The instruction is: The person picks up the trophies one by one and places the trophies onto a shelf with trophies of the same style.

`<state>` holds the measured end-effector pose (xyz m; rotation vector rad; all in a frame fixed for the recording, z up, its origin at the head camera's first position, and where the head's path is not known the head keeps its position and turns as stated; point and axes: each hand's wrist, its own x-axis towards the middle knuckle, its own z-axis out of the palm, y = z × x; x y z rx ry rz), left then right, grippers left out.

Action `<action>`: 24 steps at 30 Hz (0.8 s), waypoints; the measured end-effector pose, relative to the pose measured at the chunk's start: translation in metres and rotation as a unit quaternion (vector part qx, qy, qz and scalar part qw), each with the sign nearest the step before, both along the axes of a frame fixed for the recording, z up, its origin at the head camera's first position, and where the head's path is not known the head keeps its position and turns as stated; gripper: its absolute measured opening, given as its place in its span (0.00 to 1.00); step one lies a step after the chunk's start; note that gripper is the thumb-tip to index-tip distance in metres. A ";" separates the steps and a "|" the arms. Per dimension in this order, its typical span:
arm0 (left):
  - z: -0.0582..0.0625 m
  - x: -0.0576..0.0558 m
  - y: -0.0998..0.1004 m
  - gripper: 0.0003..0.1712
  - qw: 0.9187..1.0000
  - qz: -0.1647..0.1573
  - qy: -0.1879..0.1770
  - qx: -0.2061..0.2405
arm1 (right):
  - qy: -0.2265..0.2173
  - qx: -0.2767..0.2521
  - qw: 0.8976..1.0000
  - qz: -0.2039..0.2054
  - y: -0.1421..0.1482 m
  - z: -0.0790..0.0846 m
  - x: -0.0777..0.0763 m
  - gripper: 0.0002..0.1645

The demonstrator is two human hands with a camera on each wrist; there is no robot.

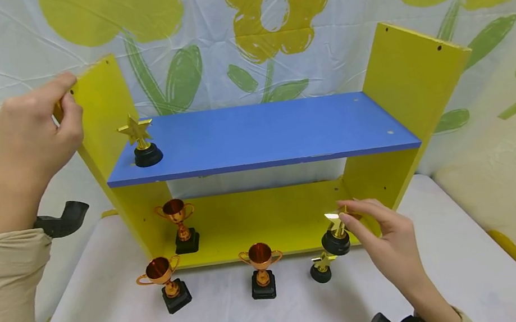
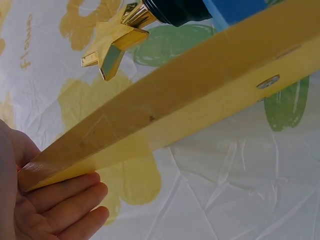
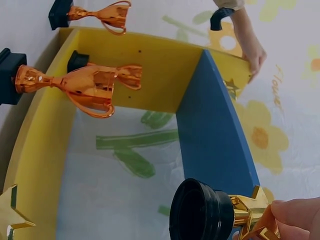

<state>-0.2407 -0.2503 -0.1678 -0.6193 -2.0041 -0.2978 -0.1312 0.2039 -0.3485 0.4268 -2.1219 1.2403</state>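
Note:
My left hand grips the top corner of the yellow left side panel, thumb on one face and fingers on the other in the left wrist view. Between thumb and fingertips, my right hand pinches a gold star trophy by its star; its round black base hangs raised in front of the shelf's lower right. Just below it, a second gold star trophy stands on the white table, partly covered by the held one. Another star trophy is on the blue board's left end.
The shelf unit has a blue upper board, a yellow bottom board and a yellow right panel. One bronze cup stands inside at lower left. Two more, a left cup and a middle cup, stand in front.

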 end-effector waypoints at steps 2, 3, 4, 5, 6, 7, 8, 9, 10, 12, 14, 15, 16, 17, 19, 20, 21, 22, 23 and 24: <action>0.000 0.000 -0.001 0.22 1.000 0.004 -0.002 0.002 | 0.007 -0.001 1.000 0.001 -0.002 0.002 -0.001 0.17; 0.000 0.000 -0.001 0.22 1.000 0.005 -0.002 0.002 | 0.010 -0.004 1.000 0.003 -0.004 0.003 -0.001 0.17; 0.000 0.000 -0.001 0.22 1.000 0.005 -0.001 0.001 | 0.013 -0.006 1.000 0.006 -0.005 0.003 -0.001 0.17; 0.000 0.000 -0.001 0.22 1.000 0.005 0.000 0.001 | 0.014 -0.010 1.000 0.009 -0.006 0.004 -0.002 0.18; 0.000 0.000 -0.001 0.22 1.000 0.006 0.000 0.000 | 0.016 -0.012 1.000 0.011 -0.007 0.004 -0.002 0.18; 0.000 0.000 -0.001 0.22 1.000 0.006 0.000 0.000 | 0.017 -0.016 1.000 0.013 -0.008 0.005 -0.003 0.18; 0.000 0.000 0.000 0.22 1.000 0.007 0.001 -0.001 | 0.019 -0.016 1.000 0.014 -0.009 0.005 -0.003 0.18; 0.000 0.000 0.000 0.22 1.000 0.007 -0.001 0.000 | 0.021 -0.015 1.000 0.015 -0.010 0.006 -0.004 0.18; 0.000 0.001 0.000 0.22 1.000 0.008 -0.002 0.002 | 0.024 -0.013 1.000 0.015 -0.010 0.006 -0.004 0.18; 0.000 0.001 0.001 0.22 1.000 0.009 -0.003 0.002 | 0.033 -0.010 0.999 0.015 -0.011 0.006 -0.006 0.18; -0.001 0.001 0.001 0.22 1.000 0.008 -0.003 0.003 | 0.039 -0.012 0.999 0.016 -0.011 0.007 -0.007 0.19; -0.001 0.001 0.001 0.22 1.000 0.008 -0.004 0.004 | 0.039 -0.013 0.999 0.017 -0.011 0.007 -0.007 0.19; -0.001 0.001 0.000 0.22 1.000 0.010 -0.004 0.004 | 0.038 -0.014 0.999 0.018 -0.012 0.008 -0.007 0.19; -0.001 0.001 0.000 0.22 1.000 0.011 -0.004 0.003 | 0.035 -0.016 0.999 0.019 -0.012 0.009 -0.007 0.19; -0.001 0.001 0.000 0.22 1.000 0.013 -0.005 0.003 | 0.027 -0.019 0.999 0.018 -0.014 0.011 -0.007 0.18; -0.001 0.001 0.000 0.22 1.000 0.013 -0.004 0.004 | 0.025 -0.018 0.999 0.015 -0.015 0.012 -0.007 0.18; 0.000 0.001 -0.001 0.22 1.000 0.013 -0.003 0.005 | 0.023 -0.017 0.999 0.015 -0.015 0.014 -0.007 0.18; 0.000 0.001 -0.001 0.22 1.000 0.015 -0.003 0.006 | 0.023 -0.016 0.999 0.016 -0.016 0.015 -0.007 0.18; 0.000 0.001 -0.001 0.22 1.000 0.016 -0.005 0.007 | 0.023 -0.017 0.999 0.017 -0.017 0.016 -0.007 0.18; 0.000 0.001 0.000 0.22 1.000 0.015 -0.005 0.008 | 0.025 -0.016 0.999 0.018 -0.018 0.017 -0.008 0.18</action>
